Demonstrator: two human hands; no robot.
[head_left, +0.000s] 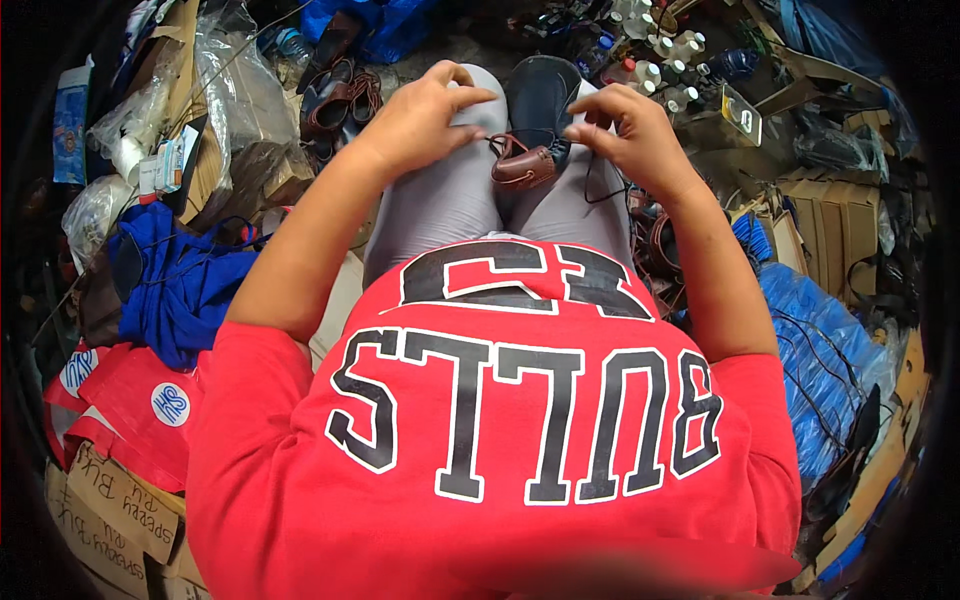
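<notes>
A small brown leather shoe piece (523, 169) with loops of thin lace lies between my thighs, against a dark shoe-shaped form (543, 95) held upright between my knees. My left hand (425, 115) is above the left knee, its fingers curled and its thumb tip at a thin dark cord that reaches the leather. Over the right knee my right hand (630, 130) is closed, thumb and forefinger close together beside the dark form. A loose length of dark cord (606, 197) hangs below it. Neither hand covers the leather piece.
Brown shoes (335, 100) lie left of my knees. Several small bottles (670, 65) stand at the far right. Clear plastic (235, 90) and blue cloth (180, 270) are piled on the left. Cardboard (835, 225) and a blue plastic bag (815, 350) lie on the right.
</notes>
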